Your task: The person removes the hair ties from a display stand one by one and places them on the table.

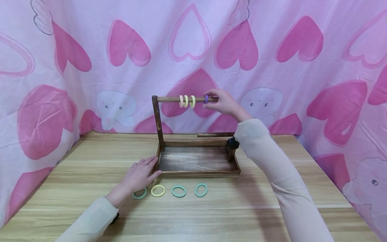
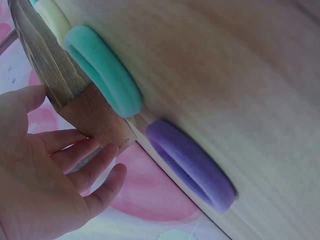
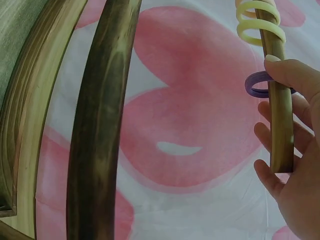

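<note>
My right hand (image 1: 222, 101) is at the free end of the upper bar of a dark wooden rack (image 1: 158, 124), pinching a purple hair tie (image 3: 257, 84) that encircles the bar (image 3: 281, 135). Farther along hang one pink hair tie (image 1: 181, 101) and two yellow ones, the nearest a yellow hair tie (image 1: 192, 101). Low at the rack's left side, my left hand (image 1: 139, 175) touches the tray wall, its thumb at the front corner and fingers loosely extended. Beside that hand on the table lie a teal hair tie (image 2: 105, 72) and a purple hair tie (image 2: 190, 165), the latter hidden in the head view.
In front of the tray (image 1: 196, 174), a yellow hair tie (image 1: 158, 191), a teal hair tie (image 1: 178, 191) and another teal hair tie (image 1: 201, 190) lie on the wooden table (image 1: 187, 218). A lower wooden bar (image 1: 211, 135) extends behind the tray. A heart-patterned cloth (image 1: 193, 40) hangs behind.
</note>
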Demonstrator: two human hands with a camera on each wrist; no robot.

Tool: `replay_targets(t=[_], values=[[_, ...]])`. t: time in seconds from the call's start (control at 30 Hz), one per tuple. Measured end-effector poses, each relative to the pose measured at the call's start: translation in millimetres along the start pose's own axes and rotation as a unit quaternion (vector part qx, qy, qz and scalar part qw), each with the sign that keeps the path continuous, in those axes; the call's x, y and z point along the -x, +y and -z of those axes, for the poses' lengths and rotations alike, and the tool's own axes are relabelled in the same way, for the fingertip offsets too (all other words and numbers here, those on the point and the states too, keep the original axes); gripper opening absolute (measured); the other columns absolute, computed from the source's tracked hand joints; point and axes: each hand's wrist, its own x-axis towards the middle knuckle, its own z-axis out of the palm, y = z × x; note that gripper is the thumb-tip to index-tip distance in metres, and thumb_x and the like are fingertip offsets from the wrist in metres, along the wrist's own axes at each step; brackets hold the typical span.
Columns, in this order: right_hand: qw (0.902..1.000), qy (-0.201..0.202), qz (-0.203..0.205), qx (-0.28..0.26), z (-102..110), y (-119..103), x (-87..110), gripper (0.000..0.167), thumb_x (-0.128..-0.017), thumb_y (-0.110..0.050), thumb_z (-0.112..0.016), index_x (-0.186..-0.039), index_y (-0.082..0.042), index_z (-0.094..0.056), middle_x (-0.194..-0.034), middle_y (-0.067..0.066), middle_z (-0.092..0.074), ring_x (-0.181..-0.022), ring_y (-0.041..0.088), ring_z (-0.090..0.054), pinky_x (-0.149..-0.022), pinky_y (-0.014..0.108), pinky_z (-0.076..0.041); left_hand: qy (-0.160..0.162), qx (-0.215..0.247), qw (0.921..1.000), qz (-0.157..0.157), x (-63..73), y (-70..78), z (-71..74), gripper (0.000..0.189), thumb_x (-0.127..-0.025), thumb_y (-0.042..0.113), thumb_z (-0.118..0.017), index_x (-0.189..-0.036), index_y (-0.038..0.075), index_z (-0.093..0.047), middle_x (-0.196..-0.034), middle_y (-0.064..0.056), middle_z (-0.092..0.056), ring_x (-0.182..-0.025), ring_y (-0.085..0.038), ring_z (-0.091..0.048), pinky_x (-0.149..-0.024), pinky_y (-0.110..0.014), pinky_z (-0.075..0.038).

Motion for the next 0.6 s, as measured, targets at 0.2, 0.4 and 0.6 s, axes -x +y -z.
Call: replay_targets(t=[0.2, 0.4, 0.6], values=[[0.9997, 0.01, -0.011, -0.02, 3, 3, 5.0, 0.041, -0.075, -0.01, -0.07, -0.113, -0.002, -0.056, -0.1, 0.008, -0.057, -0.092, 0.019, -0.053, -0.081, 0.033, -0.041, 0.002, 0.0, 1.0, -0.001, 0.1, 0.1, 0.3, 0.057, -0.087, 0.038, -0.052, -0.126, -0.003, -0.046, -0.127, -0.017, -0.044, -0.11, -0.038, -0.042, -0.083, -0.054, -0.035], [0.9997, 0.023, 0.006, -0.012, 6, 9, 8.6, 0.04, -0.075, -0.012, -0.07, -0.111, -0.001, -0.057, -0.097, 0.007, -0.058, -0.087, 0.018, -0.053, -0.077, 0.032, -0.041, 0.001, -0.001, 1.0, -0.001, 0.3, 0.3, 0.4, 0.057, -0.087, 0.039, -0.052, -0.126, -0.003, -0.046, -0.128, -0.017, -0.044, -0.11, -0.038, -0.043, -0.082, -0.053, -0.035], [0.9991, 0.042, 0.005, 0.003, 9, 15, 11.0, 0.039, -0.075, -0.017, -0.071, -0.109, -0.004, -0.06, -0.09, 0.006, -0.058, -0.078, 0.016, -0.048, -0.068, 0.03, -0.039, 0.001, -0.003, 1.0, -0.002, 0.4, 0.5, 0.9, 0.057, -0.087, 0.039, -0.052, -0.126, -0.003, -0.046, -0.127, -0.017, -0.044, -0.109, -0.038, -0.043, -0.082, -0.053, -0.036]])
